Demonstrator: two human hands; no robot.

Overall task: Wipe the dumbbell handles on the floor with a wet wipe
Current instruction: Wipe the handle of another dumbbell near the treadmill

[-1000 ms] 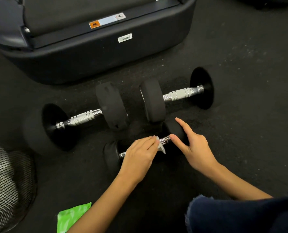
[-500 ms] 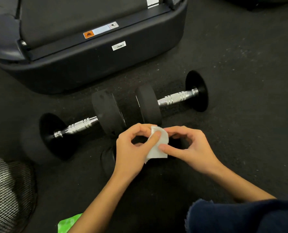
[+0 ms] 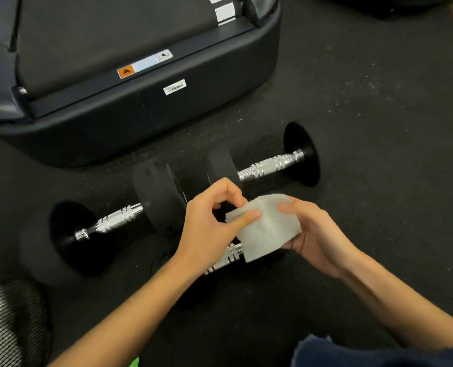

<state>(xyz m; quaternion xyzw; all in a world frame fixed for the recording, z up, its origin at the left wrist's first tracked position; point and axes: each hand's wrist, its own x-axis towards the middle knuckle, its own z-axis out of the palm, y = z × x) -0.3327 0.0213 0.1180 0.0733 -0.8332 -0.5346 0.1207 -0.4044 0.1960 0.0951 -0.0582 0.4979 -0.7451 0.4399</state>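
Nearest to the person, both hands are lifted clear of the floor and are working the wet wipe between them. The left hand is pinching the wipe's left edge with thumb and fingertips, and the right hand is cupping its other side from underneath, thumb pressing on top. The white sheet is hanging half unfolded, so I take this to be a refolding step between strokes, turning a fresh face outward, and not wiping proper.

Directly beneath the hands, the nearest dumbbell handle is lying on the floor, its chrome showing just below the left wrist and under the wipe's lower corner. The wipe is not touching it, as far as I can tell. The next move, I would guess, is wrapping the folded wipe round a bar and sliding it along the ridged length, probably with one hand steadying a weight so the bar does not roll.

Farther out, two more dumbbells are lying end to end: the left dumbbell handle beyond the left hand, and the right dumbbell handle beyond the wipe. Behind them the treadmill base is standing.
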